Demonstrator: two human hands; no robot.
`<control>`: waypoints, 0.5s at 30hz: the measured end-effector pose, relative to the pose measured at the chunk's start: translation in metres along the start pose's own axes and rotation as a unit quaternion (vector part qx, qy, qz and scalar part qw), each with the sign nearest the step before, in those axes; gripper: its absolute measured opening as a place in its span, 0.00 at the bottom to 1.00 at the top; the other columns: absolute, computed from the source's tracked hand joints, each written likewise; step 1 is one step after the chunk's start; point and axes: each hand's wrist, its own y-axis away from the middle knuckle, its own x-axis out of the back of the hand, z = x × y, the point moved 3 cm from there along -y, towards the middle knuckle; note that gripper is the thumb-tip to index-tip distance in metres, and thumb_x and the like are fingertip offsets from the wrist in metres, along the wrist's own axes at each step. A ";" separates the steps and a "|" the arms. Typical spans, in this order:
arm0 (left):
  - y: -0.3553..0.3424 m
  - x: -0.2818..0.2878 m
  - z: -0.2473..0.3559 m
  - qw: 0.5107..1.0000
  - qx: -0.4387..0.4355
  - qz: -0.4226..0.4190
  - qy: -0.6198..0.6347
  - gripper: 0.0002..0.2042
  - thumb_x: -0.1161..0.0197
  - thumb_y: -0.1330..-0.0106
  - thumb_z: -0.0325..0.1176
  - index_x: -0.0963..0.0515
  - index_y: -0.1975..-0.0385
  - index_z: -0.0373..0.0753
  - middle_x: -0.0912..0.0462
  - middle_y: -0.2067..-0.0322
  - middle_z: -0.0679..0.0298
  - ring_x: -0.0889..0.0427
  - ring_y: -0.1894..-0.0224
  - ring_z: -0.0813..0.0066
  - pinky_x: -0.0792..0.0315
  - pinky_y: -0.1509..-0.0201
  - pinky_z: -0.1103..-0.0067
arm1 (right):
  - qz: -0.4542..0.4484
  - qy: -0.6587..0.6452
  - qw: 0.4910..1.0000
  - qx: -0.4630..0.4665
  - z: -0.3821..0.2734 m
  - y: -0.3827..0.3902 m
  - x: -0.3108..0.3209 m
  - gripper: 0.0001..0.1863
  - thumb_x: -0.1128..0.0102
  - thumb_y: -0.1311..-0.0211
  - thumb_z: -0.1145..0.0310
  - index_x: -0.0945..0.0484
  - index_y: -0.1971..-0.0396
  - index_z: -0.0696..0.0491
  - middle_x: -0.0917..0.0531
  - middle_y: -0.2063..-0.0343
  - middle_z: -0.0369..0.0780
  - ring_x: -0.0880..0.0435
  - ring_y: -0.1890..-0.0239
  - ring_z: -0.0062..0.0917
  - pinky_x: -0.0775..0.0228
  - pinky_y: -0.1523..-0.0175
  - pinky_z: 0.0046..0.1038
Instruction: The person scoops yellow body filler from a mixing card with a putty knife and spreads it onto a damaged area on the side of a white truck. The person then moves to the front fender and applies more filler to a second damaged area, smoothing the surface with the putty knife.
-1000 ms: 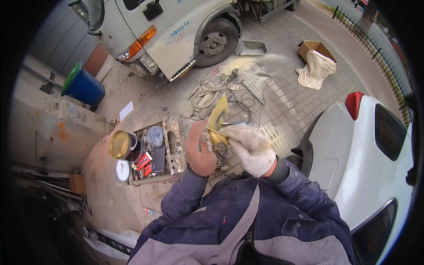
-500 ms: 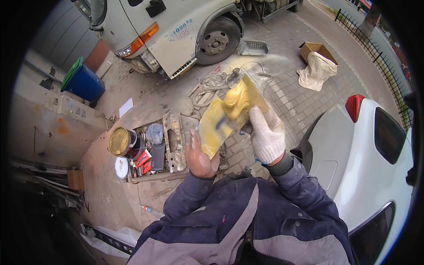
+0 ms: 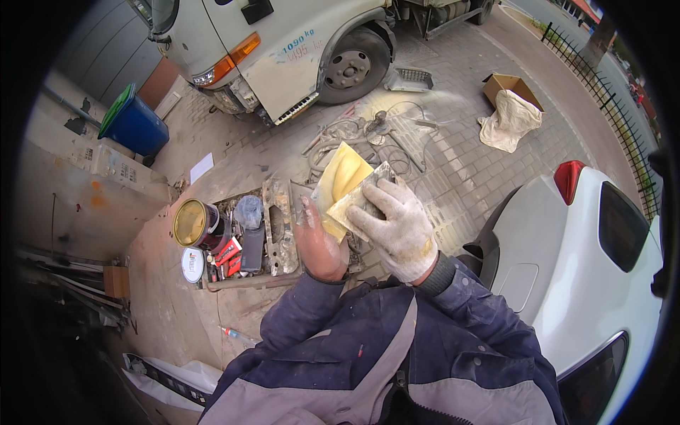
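Bare and dusty, my left hand [image 3: 319,251] holds a flat yellow board [image 3: 327,205] that carries a thick smear of yellow paste [image 3: 348,170]. My right hand [image 3: 397,230], in a stained white knit glove, grips a second flat square spreader [image 3: 363,198], laid against the paste on the board. Below them is a low stand [image 3: 280,227] cluttered with a tin of yellow material [image 3: 191,223], a white lid [image 3: 192,263], red tubes [image 3: 228,251], a grey case [image 3: 252,246] and a blue plastic bag [image 3: 248,211].
A truck [image 3: 283,78] stands ahead, with hoses and tools [image 3: 340,138] on the paving before it. A white car [image 3: 559,290] is close at my right. A box with cloth [image 3: 510,120], a black fence [image 3: 595,92], a blue bin [image 3: 134,131] and a wall [image 3: 92,205] surround me.
The two yellow pieces were spread apart half a second ago. Now my right hand has moved left and turned over, pressing the spreader onto the board, its gloved back facing up.
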 end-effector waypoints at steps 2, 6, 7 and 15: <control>-0.003 0.006 0.005 0.946 -0.168 -0.032 -0.277 0.37 0.36 0.39 0.23 0.39 0.28 0.21 0.20 0.46 0.37 0.20 0.52 0.39 0.25 0.44 0.58 | -0.070 -0.006 0.998 0.004 -0.004 0.004 -0.005 0.20 0.34 0.51 0.74 0.16 0.54 0.54 0.18 0.55 0.46 0.18 0.53 0.44 0.23 0.49 0.40; -0.006 0.009 -0.007 0.980 -0.090 0.020 -0.178 0.24 0.43 0.26 0.27 0.31 0.33 0.24 0.18 0.49 0.40 0.19 0.51 0.43 0.26 0.42 0.62 | -0.008 -0.127 0.984 -0.125 0.011 0.013 0.007 0.21 0.39 0.41 0.82 0.15 0.46 0.55 0.14 0.49 0.50 0.14 0.47 0.46 0.22 0.43 0.40; -0.003 0.002 -0.010 0.999 -0.023 0.019 -0.026 0.21 0.44 0.23 0.30 0.28 0.35 0.24 0.18 0.51 0.41 0.19 0.51 0.43 0.26 0.42 0.63 | 0.047 -0.107 0.982 -0.150 0.013 0.016 0.014 0.19 0.41 0.34 0.83 0.16 0.44 0.56 0.14 0.48 0.49 0.14 0.45 0.43 0.22 0.40 0.36; 0.003 -0.016 0.007 0.997 -0.071 0.000 0.004 0.20 0.51 0.16 0.40 0.22 0.44 0.26 0.17 0.53 0.46 0.17 0.50 0.55 0.27 0.42 0.68 | -0.077 -0.177 0.976 -0.102 0.006 0.026 -0.015 0.34 0.46 0.52 0.87 0.18 0.41 0.56 0.15 0.46 0.50 0.17 0.42 0.46 0.25 0.38 0.38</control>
